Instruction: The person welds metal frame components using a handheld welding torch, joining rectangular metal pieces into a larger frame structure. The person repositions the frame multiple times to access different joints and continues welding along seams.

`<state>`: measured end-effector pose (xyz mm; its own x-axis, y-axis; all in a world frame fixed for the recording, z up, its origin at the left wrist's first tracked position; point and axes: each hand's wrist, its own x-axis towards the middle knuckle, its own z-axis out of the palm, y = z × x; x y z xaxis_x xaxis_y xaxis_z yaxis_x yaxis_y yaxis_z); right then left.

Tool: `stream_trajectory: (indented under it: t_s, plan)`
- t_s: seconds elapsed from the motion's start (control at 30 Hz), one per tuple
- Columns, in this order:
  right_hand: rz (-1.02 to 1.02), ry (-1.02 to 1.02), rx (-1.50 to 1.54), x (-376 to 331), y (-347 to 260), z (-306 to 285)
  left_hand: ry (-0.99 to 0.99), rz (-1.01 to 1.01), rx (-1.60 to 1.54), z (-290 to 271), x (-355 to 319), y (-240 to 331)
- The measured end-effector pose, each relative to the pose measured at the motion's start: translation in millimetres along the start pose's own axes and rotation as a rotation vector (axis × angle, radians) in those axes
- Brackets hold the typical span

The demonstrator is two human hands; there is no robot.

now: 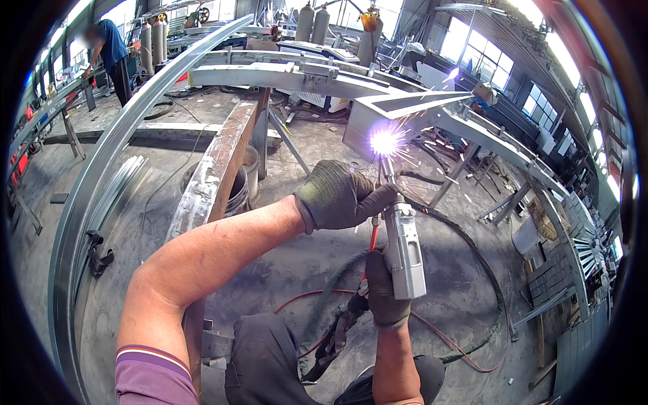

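A silver welding gun (pixel 406 246) is held upright in front of me, its narrow nozzle pointing away. My right hand (pixel 388 293), in a dark glove, is wrapped round its lower body. My left hand (pixel 341 197), gloved too, comes across from the left with its fingers closed at the gun's neck, just behind the nozzle. A bright violet-white arc with flying sparks burns at the tip, against the end of a grey metal beam (pixel 358 128). The glare hides the exact contact spot. A red hose (pixel 374 236) runs down from the gun.
A rusty steel beam (pixel 216 175) stands on supports to my left, beside a long curved metal rail (pixel 101 162). Buckets (pixel 248 165) sit beneath. Cables (pixel 486 263) loop over the floor. Another person (pixel 115 57) works at the far left. Gas cylinders (pixel 304 25) stand behind.
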<state>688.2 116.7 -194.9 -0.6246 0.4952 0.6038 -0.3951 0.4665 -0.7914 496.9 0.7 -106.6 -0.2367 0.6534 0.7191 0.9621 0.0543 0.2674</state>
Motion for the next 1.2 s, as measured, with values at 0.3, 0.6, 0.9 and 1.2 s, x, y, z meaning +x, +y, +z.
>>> stream_trajectory:
  t_s: [0.3, 0.6, 0.9, 1.2]
  plan:
    - [0.004, 0.004, 0.022, -2.0, 3.2, 0.9, -0.008, 0.003, -0.010, -3.9, -0.2, 4.3]
    - [0.013, -0.009, 0.045, -2.5, -4.4, 1.9, 0.015, -0.016, -0.047, -3.8, -1.5, 5.0]
    - [-0.009, -0.031, 0.052, -3.3, -0.5, 0.6, 0.032, 0.028, -0.038, -8.1, 0.5, 9.5]
    - [0.033, -0.044, 0.065, -2.5, -9.1, 1.3, 0.024, 0.026, -0.057, -6.1, -0.4, 6.3]
